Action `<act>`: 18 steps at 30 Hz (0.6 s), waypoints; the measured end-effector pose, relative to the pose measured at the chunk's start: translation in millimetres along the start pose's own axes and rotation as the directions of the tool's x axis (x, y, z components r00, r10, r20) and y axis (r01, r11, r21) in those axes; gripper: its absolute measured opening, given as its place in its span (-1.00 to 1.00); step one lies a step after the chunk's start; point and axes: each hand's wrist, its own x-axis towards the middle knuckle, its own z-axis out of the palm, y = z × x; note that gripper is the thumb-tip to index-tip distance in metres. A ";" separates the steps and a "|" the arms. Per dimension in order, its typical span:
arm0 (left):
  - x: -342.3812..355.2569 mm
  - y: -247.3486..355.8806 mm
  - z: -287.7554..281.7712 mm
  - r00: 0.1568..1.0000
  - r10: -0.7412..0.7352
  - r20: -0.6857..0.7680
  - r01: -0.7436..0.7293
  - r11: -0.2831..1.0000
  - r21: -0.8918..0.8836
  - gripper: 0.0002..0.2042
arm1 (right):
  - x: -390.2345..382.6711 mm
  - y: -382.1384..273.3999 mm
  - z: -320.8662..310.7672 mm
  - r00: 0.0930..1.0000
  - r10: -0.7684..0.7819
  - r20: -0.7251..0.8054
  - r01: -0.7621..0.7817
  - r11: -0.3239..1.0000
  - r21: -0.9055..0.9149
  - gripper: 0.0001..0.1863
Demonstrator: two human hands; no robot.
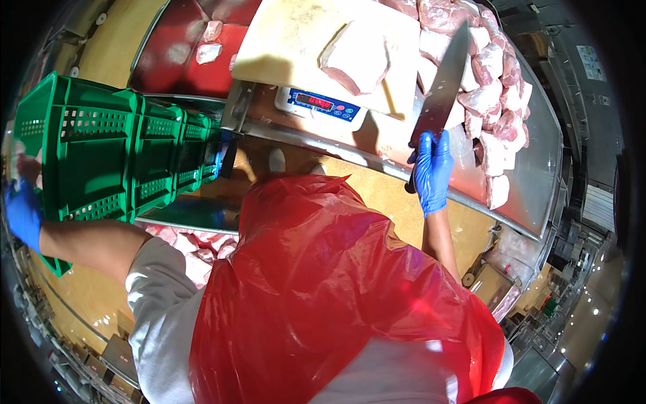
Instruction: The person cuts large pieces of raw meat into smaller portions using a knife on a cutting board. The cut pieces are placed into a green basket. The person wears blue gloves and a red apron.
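My right hand (433, 172), in a blue glove, is closed round the handle of a large knife (444, 87). Its wide blade points up and away over the table's edge. Far to the left, at the dark rim of the picture, my gloved left hand (24, 214) is at the open end of a green plastic crate (91, 161). Against its fingers is a piece of raw meat (28, 168), partly cut off by the rim. One pale slab of meat (356, 57) lies on a white cutting board (289, 34), which rests over a digital scale (319, 106).
Many raw meat chunks (498, 101) are heaped on the steel table (538, 175) at the right. Two small pieces (209, 53) lie in a red tray (182, 60). More meat (198, 252) sits low beside my left arm. A red plastic apron (309, 269) covers my front.
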 end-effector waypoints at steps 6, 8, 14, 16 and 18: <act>-108.4 113.7 106.5 0.834 0.477 0.279 -0.192 0.723 -0.663 -0.61 | 32.3 -21.1 18.1 0.987 -0.091 -0.134 0.119 0.969 0.217 -0.83; -182.5 196.0 144.2 0.735 0.575 0.359 -0.140 0.647 -0.749 -0.59 | 45.1 -43.5 21.9 0.974 -0.182 -0.137 0.224 0.876 0.427 -0.85; -241.2 300.4 160.0 0.463 0.467 0.753 -0.236 0.884 -0.403 -0.29 | 48.3 -67.0 24.1 0.952 -0.277 -0.132 0.306 0.826 0.474 -0.79; -241.2 284.9 200.1 0.520 0.654 0.549 -0.281 0.738 -0.614 -0.28 | 44.1 -59.3 24.5 0.954 -0.290 -0.084 0.291 0.813 0.504 -0.77; -218.0 259.6 224.7 0.416 0.775 0.476 -0.239 0.598 -0.765 -0.26 | 38.4 -38.2 19.3 0.966 -0.259 -0.002 0.252 0.938 0.240 -0.76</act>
